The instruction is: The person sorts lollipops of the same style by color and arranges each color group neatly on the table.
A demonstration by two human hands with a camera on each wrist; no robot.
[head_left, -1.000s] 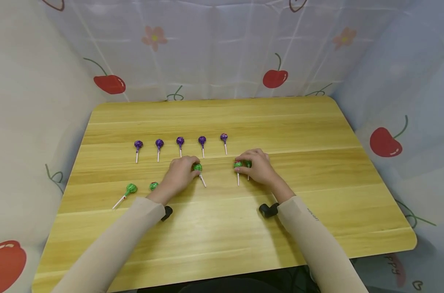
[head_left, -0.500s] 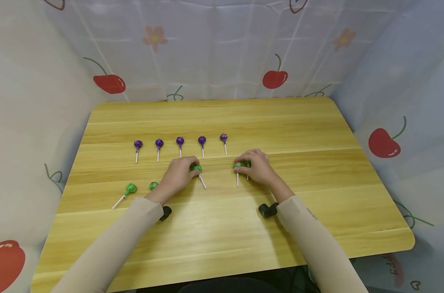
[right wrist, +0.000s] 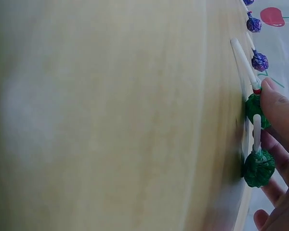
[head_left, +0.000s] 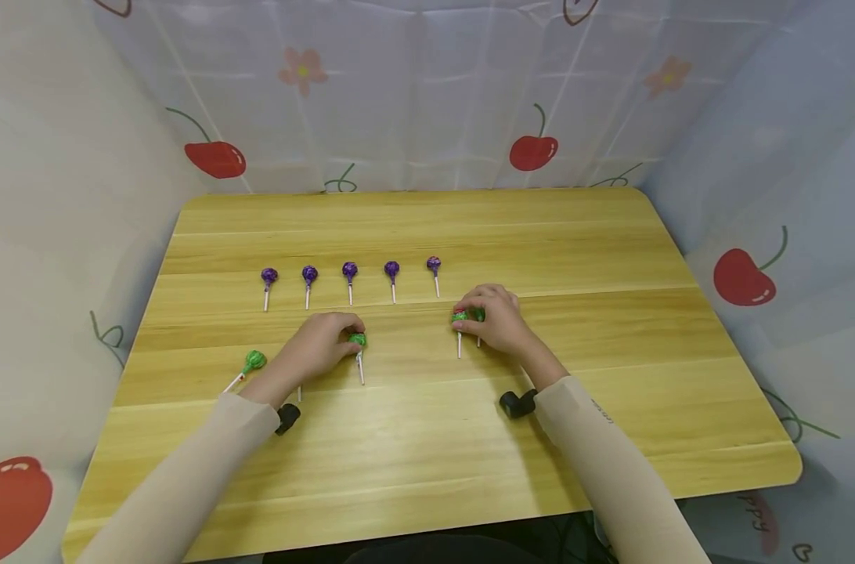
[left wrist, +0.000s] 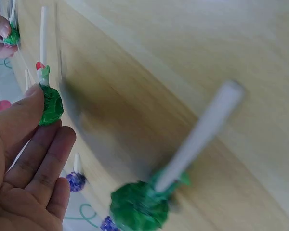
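My left hand (head_left: 318, 345) pinches a green-wrapped lollipop (head_left: 358, 340) by its head between thumb and fingers, the white stick pointing toward me. In the left wrist view, another green lollipop (left wrist: 139, 207) lies under that wrist; in the head view its head is hidden by the hand. Farther left is a green lollipop (head_left: 255, 360) with its stick slanted. My right hand (head_left: 494, 319) holds a green lollipop (head_left: 459, 316) by the head, thumb at its near side. One more green lollipop (right wrist: 259, 168) sits beside it, close to the curled fingers.
Several purple lollipops (head_left: 350, 270) form a row behind the hands, sticks toward me. All lie on a wooden table (head_left: 540, 243). A patterned curtain (head_left: 413, 94) stands along the back and sides. Black wrist cameras (head_left: 517, 404) hang under both forearms.
My left hand has moved left and a little toward me, bringing the green lollipop with it; its stick now points more straight at me. The right hand has stayed in place.
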